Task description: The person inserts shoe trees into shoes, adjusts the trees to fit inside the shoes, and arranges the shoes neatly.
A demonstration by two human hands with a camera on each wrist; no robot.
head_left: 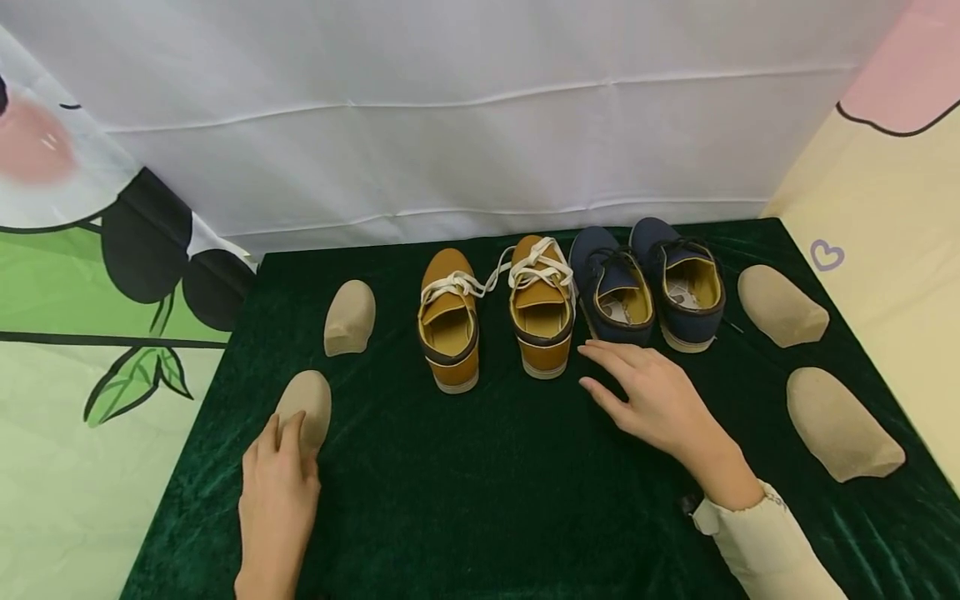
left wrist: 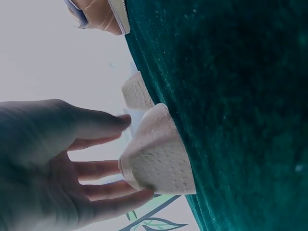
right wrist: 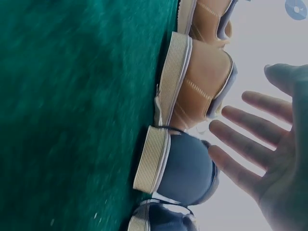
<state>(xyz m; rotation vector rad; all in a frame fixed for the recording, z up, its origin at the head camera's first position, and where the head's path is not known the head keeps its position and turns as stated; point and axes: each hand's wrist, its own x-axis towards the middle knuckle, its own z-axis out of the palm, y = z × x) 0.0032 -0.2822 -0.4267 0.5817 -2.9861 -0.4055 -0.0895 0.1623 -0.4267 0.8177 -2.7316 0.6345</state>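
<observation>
My left hand (head_left: 279, 492) reaches over a beige moulded shoe insert (head_left: 311, 400). In the left wrist view its fingers (left wrist: 122, 204) lie along the insert's far side, while the thumb is apart from it. A second insert (head_left: 350, 317) sits just beyond. My right hand (head_left: 660, 400) is held in the air, fingers spread and holding nothing, near the heels of the shoes. Closest to it are a tan shoe (head_left: 543, 333) with a loose white lace and a navy shoe (head_left: 617, 292). Another tan shoe (head_left: 450, 333) and another navy shoe (head_left: 686, 292) stand beside them.
Two more beige inserts, an upper one (head_left: 783, 307) and a lower one (head_left: 843, 425), lie at the right edge of the green velvet cloth (head_left: 465, 500). A white curtain (head_left: 450, 167) hangs behind the shoes. Printed cloth panels flank both sides.
</observation>
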